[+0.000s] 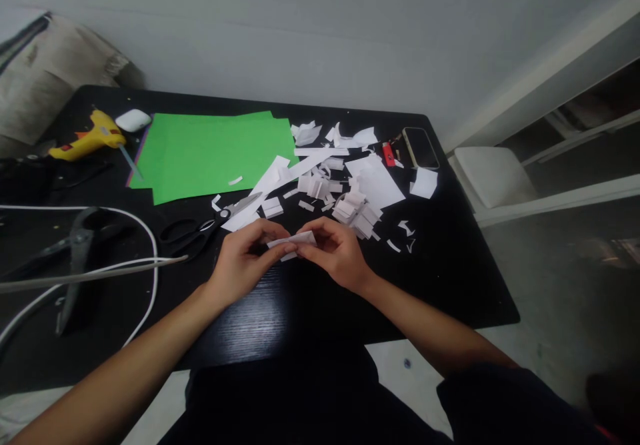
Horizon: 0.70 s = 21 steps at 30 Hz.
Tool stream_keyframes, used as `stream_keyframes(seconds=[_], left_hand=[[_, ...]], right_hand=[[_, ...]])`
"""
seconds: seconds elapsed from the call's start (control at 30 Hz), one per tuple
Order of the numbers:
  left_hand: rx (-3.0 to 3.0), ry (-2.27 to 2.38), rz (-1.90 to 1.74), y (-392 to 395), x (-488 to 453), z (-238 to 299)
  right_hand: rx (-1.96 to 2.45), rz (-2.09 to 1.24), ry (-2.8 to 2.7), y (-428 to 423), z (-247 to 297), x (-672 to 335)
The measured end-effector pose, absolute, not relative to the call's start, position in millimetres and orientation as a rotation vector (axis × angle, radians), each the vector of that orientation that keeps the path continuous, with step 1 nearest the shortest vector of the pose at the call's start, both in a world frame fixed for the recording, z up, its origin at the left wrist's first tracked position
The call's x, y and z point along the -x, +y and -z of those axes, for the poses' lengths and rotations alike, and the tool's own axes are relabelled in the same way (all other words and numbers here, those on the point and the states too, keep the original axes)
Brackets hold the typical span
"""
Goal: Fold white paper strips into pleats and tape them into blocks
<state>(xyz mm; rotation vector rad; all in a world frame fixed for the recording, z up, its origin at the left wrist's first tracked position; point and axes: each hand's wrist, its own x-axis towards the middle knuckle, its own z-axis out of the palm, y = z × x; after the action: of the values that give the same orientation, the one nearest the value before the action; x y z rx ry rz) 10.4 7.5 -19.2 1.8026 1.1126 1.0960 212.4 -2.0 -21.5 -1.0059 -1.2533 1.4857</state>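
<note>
A small folded piece of white paper (pixel 303 237) is pinched between my two hands above the near part of the black table. My left hand (pixel 246 253) grips its left end, thumb in front and fingers behind. The right end is held by my right hand (pixel 341 253), its thumb close to the left one. Just beyond my hands lie folded white paper pieces (pixel 356 209) and cut strips. Black-handled scissors (pixel 210 222) rest left of my left hand, blades pointing toward the paper strips.
Green sheets (pixel 215 155) cover the back middle of the black table (pixel 450 265). At the left are a yellow glue gun (pixel 95 137), a white mouse-like object (pixel 133 120) and a white cable (pixel 155 278). A red lighter (pixel 389 154) and a phone (pixel 421 148) sit back right.
</note>
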Motion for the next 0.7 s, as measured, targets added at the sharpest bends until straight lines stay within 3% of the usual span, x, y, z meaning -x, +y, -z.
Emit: stream_keyframes(seconds=[0.7], left_hand=[[-1.815,1.165,-1.128,5.8,-7.5,18.9]], right_hand=[[0.993,-1.524,-1.233,0.1,17.6,-210.2]])
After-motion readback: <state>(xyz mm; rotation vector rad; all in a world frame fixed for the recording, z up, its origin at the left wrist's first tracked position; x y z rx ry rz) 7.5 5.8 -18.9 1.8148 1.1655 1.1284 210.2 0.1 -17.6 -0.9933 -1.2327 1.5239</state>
